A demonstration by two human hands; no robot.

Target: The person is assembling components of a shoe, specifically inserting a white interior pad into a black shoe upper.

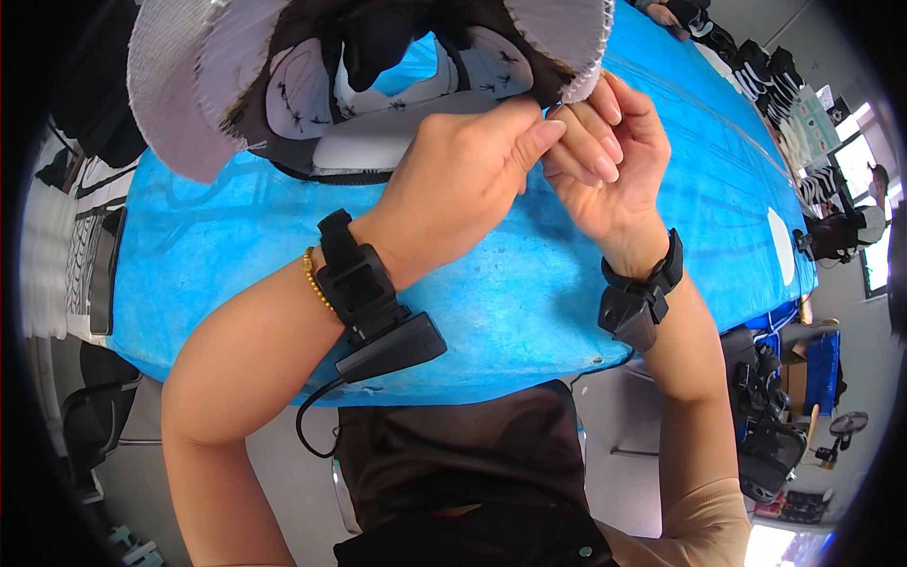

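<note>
A large hollow fabric piece [368, 151] with a dark inside and white padded panels lies at the far edge of the view. Black knotted stitches dot its inner panels, and white flaps with rough stitched edges spread to both sides. My left hand [463, 180] is closed in a pinch at the lower corner of the right flap [562, 38]. Against it, my right hand [614, 161] has its fingers curled, palm side showing, close under the same flap. Both sets of fingertips meet there; anything thin between them is too small to make out.
The piece rests on a table with a blue covering [453, 321]. Black devices are strapped to both wrists, one trailing a cable [307, 416]. A black chair [99, 397] stands at left. At right are dark-and-white striped goods [756, 76], a small fan [847, 427] and another person [850, 231].
</note>
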